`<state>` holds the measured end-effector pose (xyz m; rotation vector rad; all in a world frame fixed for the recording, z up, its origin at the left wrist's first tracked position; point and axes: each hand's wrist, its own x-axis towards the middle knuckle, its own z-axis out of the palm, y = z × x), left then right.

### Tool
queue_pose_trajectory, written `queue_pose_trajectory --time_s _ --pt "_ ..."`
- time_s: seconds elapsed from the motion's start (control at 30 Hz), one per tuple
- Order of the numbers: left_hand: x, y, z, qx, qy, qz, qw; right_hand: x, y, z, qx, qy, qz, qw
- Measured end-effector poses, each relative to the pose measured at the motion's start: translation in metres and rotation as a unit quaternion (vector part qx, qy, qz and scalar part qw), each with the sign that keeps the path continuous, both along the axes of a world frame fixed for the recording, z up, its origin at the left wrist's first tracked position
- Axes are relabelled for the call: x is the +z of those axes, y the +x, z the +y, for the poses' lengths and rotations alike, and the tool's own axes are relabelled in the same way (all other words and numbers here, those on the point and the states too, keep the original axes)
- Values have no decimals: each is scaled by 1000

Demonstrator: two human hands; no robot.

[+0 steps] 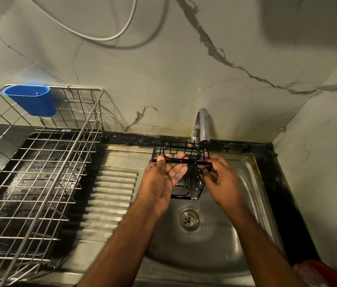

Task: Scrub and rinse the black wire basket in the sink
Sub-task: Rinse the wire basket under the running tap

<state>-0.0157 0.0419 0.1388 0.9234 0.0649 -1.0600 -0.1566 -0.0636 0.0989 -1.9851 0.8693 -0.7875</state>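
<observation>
One black wire basket (186, 162) held above the bowl of one stainless-steel sink (244, 204), just below the spout of one chrome tap (202, 127). The basket is tilted, its flat black top bar facing the camera. Two bare hands support it. The left hand (163, 179) lies palm-up with fingers nearly straight under the bar and the wire side, cradling rather than clasping. The right hand (219, 175) has its fingers curled, pinching the right end of the bar and the adjoining wires. One round drain (189, 220) sits in the bowl directly beneath the hands. The ribbed drainboard (109, 195) extends to the left of the bowl. One steel wire dish rack (39, 162) stands farther left on the counter, with one blue plastic holder (31, 99) hung on its rear rim. One grey hose (105, 36) loops across the marble-patterned wall. A red object (325, 272), partly cut off, lies at the lower right corner.
</observation>
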Motion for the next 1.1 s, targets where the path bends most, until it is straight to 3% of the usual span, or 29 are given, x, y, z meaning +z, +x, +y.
queue_pose_trajectory --time_s 0.23,0.5,0.77,0.93,1.0,1.1 --pt "-3 -6 4 -1 17 9 1000 -1 2 -3 -41 13 31 999" --pt "6 -28 16 -103 48 -79 990 -7 20 -15 -100 65 35 992" --pt "12 -15 36 -243 152 -234 929 -25 18 -31 -146 34 60 987" --pt "19 -5 39 -88 117 -340 929 -21 14 -31 -123 34 57 990" --pt "16 2 36 -25 123 -431 894 -18 12 -35 -117 40 53 991" --pt "4 14 32 7 179 -552 814 -15 11 -39 -104 54 32 993"
